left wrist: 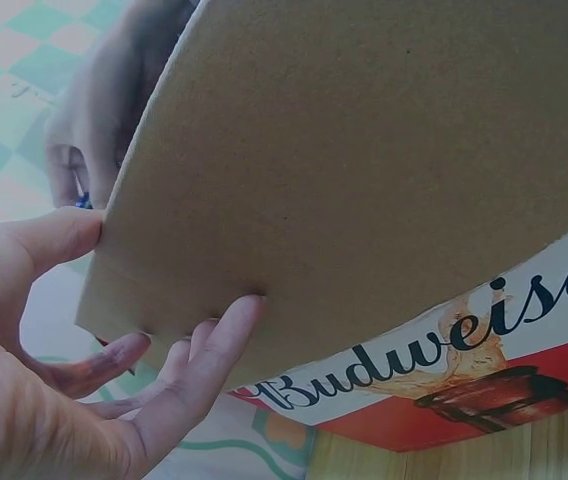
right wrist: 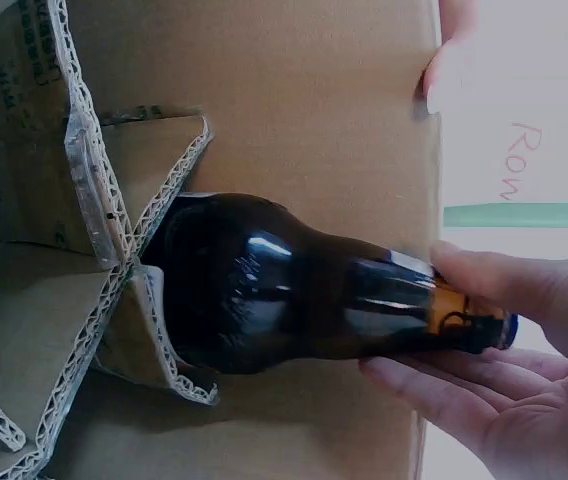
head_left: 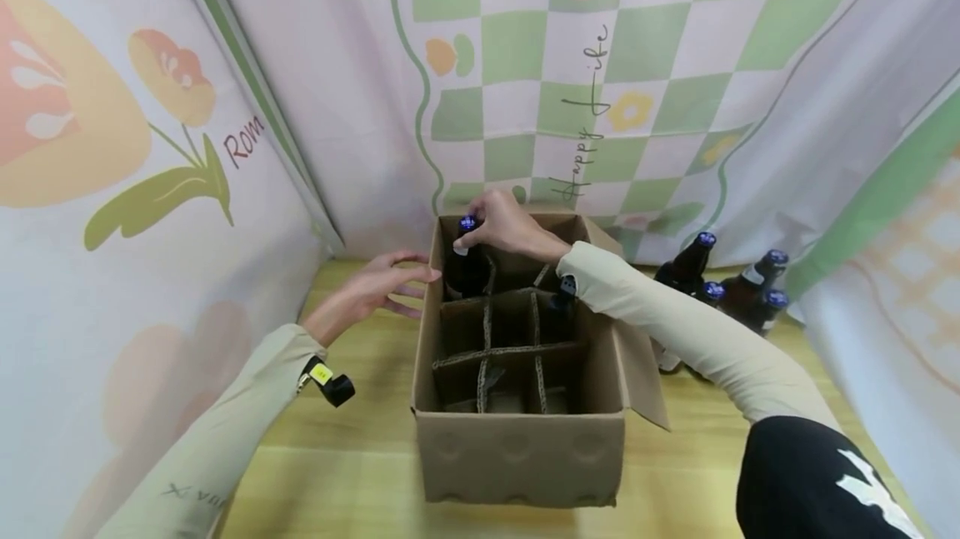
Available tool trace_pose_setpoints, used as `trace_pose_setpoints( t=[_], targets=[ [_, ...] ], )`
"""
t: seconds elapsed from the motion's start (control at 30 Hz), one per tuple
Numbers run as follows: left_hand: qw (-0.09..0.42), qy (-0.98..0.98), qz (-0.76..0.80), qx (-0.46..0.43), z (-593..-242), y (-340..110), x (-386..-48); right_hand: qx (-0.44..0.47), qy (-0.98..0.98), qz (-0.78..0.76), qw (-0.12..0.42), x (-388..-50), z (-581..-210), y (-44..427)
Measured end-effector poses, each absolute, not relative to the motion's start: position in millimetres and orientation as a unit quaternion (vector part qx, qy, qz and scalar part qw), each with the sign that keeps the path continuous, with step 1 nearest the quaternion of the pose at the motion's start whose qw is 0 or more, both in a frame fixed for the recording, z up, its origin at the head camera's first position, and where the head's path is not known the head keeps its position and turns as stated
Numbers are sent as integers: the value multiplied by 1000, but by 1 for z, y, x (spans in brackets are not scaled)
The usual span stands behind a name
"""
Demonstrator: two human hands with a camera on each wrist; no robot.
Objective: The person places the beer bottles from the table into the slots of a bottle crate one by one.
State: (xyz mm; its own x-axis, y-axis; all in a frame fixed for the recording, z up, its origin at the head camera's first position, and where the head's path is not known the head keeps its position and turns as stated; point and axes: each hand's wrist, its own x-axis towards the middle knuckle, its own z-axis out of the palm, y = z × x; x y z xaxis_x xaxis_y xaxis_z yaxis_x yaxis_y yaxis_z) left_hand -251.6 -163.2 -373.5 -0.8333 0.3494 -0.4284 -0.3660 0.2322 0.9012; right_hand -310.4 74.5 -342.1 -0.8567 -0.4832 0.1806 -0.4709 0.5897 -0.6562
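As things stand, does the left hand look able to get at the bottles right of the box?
Probably not directly: the left hand is at the left side of the box, which stands between it and the bottles, and the right arm also crosses that way.

The carton [head_left: 517, 451] stands on the table [head_left: 345, 464], a bottle [head_left: 465, 271] in its back-left compartment [head_left: 449, 239], other bottles [head_left: 684, 266] to its right.

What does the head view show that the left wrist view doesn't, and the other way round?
Only the head view: the cardboard dividers inside the box and the dark bottles standing outside it.

Only the left wrist view: the box's red-and-white print, lettered "Budweise" up to the picture's edge.

Both: the box, the checked curtain, the person's left grip and right grip.
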Motion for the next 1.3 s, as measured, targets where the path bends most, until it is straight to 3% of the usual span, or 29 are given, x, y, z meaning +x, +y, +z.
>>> trace_pose_setpoints(
  t=[0.4, 0.7, 0.8, 1.3],
  targets=[
    [286, 734, 616, 2, -370, -160, -251, -303, 900, -310, 46, -316, -363, 69],
    [285, 734, 616, -11, -373, -161, -249, -240, 909, -287, 187, -319, -359, 66],
    [282, 735, 617, -9, -372, -161, -252, -223, 905, -295, 209, -323, -347, 69],
    [288, 736, 612, -2, -373, -163, -253, -205, 894, -355, 181, -321, -316, 99]
  ],
)
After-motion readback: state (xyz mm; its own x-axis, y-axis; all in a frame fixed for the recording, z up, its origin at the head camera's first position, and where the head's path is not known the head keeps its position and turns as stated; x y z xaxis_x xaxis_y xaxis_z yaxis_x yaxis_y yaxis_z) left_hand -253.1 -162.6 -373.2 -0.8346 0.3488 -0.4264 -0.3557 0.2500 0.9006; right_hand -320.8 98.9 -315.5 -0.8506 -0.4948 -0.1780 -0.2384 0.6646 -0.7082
